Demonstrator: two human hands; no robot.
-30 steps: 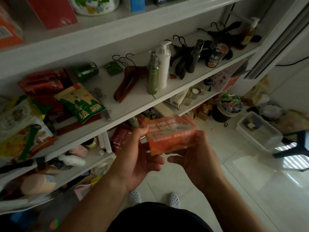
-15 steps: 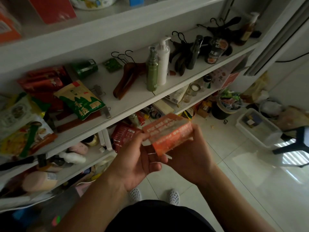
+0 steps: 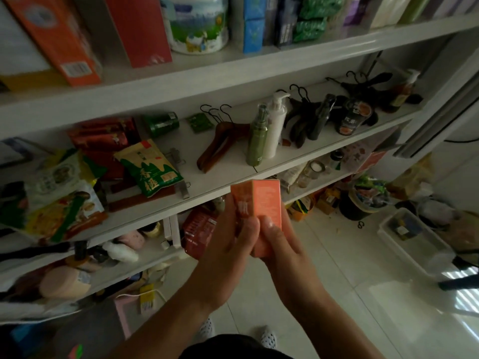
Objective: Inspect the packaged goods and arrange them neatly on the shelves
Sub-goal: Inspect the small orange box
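Inspection step: the left hand (image 3: 232,244) and right hand (image 3: 283,246) grip the upright orange box (image 3: 263,203). Next, I judge, it needs a bare spot on the shelf (image 3: 230,174) just beyond them.

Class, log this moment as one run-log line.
phase: inspecting | item: small orange cardboard box, upright | left hand: grips box | right hand: grips box | shelved: not yet

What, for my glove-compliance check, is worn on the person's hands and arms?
Nothing visible: the left hand and right hand are bare, with no gloves, rings, watch or bracelet. Both forearms are uncovered down to the frame's bottom edge, so no sleeve shows. Fine marks cannot be judged in the dim light.
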